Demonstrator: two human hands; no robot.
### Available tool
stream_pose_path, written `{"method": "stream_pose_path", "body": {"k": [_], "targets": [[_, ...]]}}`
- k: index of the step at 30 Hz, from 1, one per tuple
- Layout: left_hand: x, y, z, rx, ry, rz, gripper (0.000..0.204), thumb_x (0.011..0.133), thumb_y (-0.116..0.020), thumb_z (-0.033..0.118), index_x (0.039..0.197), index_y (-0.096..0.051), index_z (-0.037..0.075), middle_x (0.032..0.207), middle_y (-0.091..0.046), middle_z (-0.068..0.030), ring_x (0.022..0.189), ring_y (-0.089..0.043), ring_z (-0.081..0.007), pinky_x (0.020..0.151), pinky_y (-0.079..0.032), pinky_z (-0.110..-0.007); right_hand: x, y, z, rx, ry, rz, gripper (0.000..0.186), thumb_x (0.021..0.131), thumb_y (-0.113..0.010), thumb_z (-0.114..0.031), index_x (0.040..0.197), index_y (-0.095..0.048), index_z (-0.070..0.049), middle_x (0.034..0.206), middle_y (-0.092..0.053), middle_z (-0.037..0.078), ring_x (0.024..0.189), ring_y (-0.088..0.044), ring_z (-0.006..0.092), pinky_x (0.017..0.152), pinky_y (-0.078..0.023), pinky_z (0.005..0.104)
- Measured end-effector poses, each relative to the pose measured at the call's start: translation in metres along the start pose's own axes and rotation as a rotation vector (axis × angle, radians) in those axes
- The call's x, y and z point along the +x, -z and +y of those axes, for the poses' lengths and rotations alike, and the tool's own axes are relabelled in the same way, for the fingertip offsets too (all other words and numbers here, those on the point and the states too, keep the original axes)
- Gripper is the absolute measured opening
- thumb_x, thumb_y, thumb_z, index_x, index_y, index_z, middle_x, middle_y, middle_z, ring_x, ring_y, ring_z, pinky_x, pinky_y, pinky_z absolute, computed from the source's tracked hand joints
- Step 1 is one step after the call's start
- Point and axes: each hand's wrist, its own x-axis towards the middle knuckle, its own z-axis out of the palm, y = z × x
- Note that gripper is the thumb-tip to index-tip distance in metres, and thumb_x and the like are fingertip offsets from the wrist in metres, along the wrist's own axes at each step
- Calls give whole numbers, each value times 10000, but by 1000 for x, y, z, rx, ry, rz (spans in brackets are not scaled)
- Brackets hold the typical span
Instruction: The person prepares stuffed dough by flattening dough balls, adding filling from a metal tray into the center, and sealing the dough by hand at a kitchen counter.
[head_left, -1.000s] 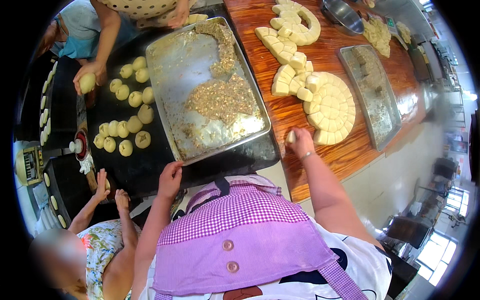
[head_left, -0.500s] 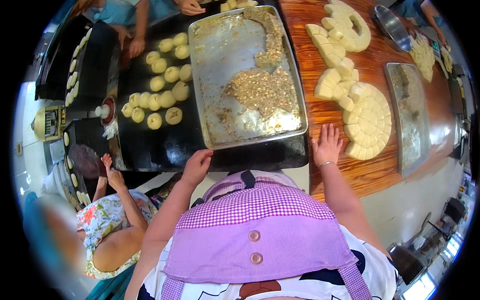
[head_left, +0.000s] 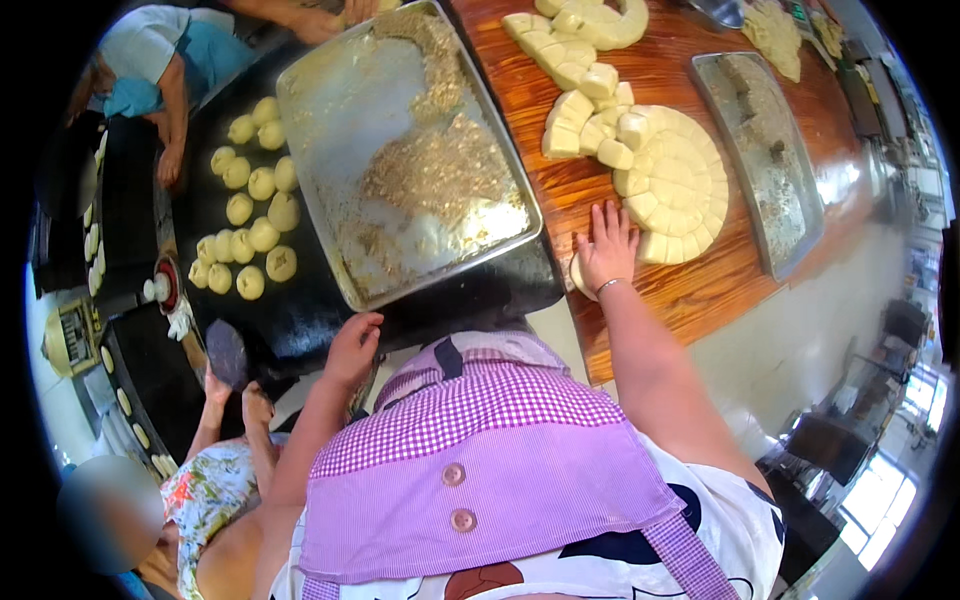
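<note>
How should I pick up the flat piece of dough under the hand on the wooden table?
Probably from its near edge. The dough piece lies flat under the right hand, close to the wooden table edge, so sliding fingers under that free side seems gentler than pinching.

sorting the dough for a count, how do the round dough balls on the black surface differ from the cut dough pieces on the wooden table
The dough balls are rounded and yellowish; the cut dough pieces are pale and blocky. The balls sit apart in loose rows on the black surface; the pieces are packed edge to edge in a disc on the wooden table. The right hand presses dough just beside the pieces; neither hand touches the balls. Both look unbaked.
</note>
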Motion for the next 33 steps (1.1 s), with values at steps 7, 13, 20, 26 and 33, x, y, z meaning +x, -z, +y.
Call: {"method": "stream_pose_path", "body": {"k": [7, 13, 20, 26, 33], "targets": [[5, 3, 17, 60, -56, -21, 240, 917, -591, 71, 1148, -638, 23, 1142, -643, -124, 1082, -625, -253, 921, -490, -334, -41, -6, -17, 52, 65, -27, 799, 907, -566, -430, 1522, -242, -36, 1613, -170, 149, 1497, -120, 333, 1195, -137, 515], [13, 0, 16, 95, -104, -100, 264, 915, -605, 81, 1173, -630, 30, 1157, -636, -127, 1069, -630, -253, 913, -497, -335, -39, -3, -32, 115, 29, -67, 891, 900, -570, -485, 1527, -181, 14, 1616, -115, 190, 1504, -58, 354, 1207, -106, 482], [14, 0, 32, 150, -135, -168, 294, 910, -603, 96, 1196, -625, 33, 1186, -627, -149, 1077, -625, -287, 926, -493, -337, -51, 8, -33, 88, 168, -169, 917, 898, -542, -567, 1525, -203, 9, 1620, -104, 187, 1507, -66, 337, 1212, -113, 450], [25, -3, 40, 125, -166, -142, 285, 914, -597, 91, 1189, -620, 22, 1184, -624, -156, 1069, -624, -298, 916, -499, -343, -36, 11, -22, 128, 198, -105, 895, 902, -550, -540, 1524, -211, 7, 1620, -115, 180, 1506, -77, 336, 1212, -119, 446], [15, -7, 29, 158, -173, -141, 275, 909, -612, 79, 1178, -627, 24, 1164, -634, -141, 1067, -626, -278, 913, -502, -339, -59, 9, -27, 31, 212, -222, 930, 909, -517, -590, 1543, -159, -11, 1629, -96, 157, 1511, -44, 321, 1214, -98, 461]]}}
